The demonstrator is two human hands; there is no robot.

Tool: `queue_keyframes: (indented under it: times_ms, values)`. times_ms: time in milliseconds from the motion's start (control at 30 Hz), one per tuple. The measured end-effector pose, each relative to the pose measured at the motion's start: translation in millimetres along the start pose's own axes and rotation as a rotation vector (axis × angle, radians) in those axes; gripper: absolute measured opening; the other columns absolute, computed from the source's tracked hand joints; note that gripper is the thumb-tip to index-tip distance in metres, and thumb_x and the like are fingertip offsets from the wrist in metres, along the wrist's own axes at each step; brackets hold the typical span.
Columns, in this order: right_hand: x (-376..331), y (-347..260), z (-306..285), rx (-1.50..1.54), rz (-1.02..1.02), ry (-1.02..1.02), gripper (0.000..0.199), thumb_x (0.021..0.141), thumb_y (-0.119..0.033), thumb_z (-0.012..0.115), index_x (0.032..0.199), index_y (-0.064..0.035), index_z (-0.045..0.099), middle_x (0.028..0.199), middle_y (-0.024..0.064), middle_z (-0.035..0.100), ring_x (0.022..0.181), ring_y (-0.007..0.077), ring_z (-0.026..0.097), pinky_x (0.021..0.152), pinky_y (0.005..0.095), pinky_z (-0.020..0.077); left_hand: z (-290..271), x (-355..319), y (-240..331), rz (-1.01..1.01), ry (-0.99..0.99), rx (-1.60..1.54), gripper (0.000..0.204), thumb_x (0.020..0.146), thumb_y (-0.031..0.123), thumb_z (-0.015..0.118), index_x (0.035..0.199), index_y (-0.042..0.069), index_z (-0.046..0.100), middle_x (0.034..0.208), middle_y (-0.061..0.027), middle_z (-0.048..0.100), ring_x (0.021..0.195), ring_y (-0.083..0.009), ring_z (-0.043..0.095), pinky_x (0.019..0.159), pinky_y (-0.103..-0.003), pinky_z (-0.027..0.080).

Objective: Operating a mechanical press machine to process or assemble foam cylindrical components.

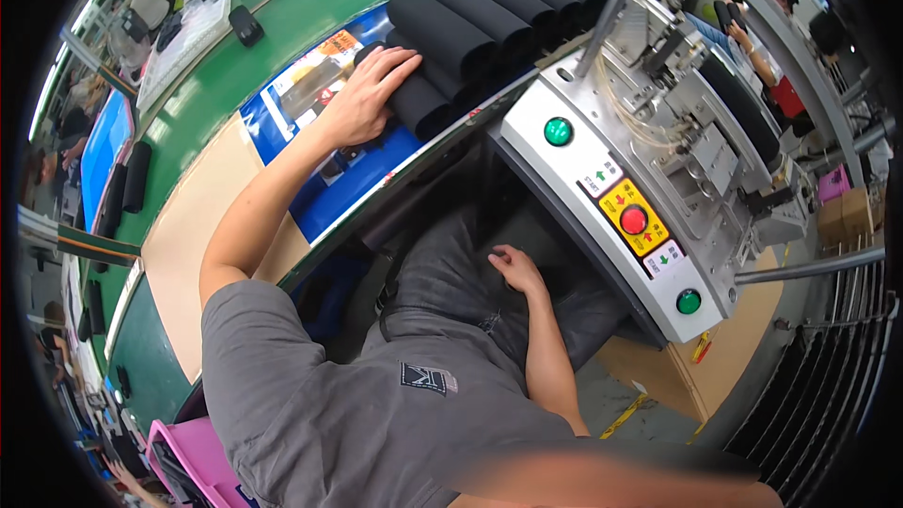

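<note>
"So, what lies farthest left of the fingers?"

"Well to their left, a flat tan board. Nearer, around and below the fingers of the left hand, spreads a glossy blue printed sheet."

"Are those fingers gripping?"

"They bend over the near left end of a row of matte black cylinders; whether they clench one or merely rest there, I cannot tell. From the fingertips the row stretches away to the right."

"And the right hand?"

"Its fingers are slack and loosely curled, over the dark grey trousers."

"What stands right of them?"

"A silver metal machine, its sloping front carrying a round red button between two domed green buttons."
</note>
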State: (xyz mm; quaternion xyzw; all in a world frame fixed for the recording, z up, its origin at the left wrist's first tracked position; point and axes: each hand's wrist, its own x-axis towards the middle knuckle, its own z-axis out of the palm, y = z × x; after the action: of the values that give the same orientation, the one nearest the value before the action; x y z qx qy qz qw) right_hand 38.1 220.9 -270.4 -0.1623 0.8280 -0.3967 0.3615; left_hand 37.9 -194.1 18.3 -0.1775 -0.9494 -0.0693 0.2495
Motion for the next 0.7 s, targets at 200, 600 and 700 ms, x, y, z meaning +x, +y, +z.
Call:
queue_keyframes:
  times_ms: [200,600,700]
  values:
    - [-5,9,7,-0.024,0.006,0.044,0.047,0.104,-0.033,0.073,0.138,-0.0012,0.071,0.1,0.012,0.078,0.083,0.024,0.072,0.079,0.0339,0.0564,-6,-23,-109,-0.099,0.236,-0.014,0.079,0.076,0.0,0.065,0.154,0.004,0.055,0.156,-0.0159,0.056,0.138,-0.0394,0.054,0.124,-0.049,0.04]
    - [-21,4,24,-0.048,0.037,0.135,0.041,0.104,-0.024,0.073,0.138,-0.0006,0.071,0.103,0.0126,0.08,0.086,0.0225,0.073,0.082,0.0326,0.0581,-18,-145,-434,-1.549,0.414,0.266,0.082,0.088,0.065,0.075,0.151,0.013,0.063,0.142,-0.0152,0.073,0.132,-0.0366,0.069,0.109,-0.048,0.056]
    - [-29,7,26,-0.036,0.071,0.16,0.041,0.103,-0.026,0.074,0.136,-0.0028,0.072,0.104,0.0121,0.081,0.089,0.0264,0.075,0.083,0.0349,0.0586,-24,-146,-445,-1.578,0.383,0.251,0.075,0.091,0.069,0.07,0.149,0.021,0.067,0.144,-0.009,0.074,0.133,-0.033,0.069,0.108,-0.046,0.056]
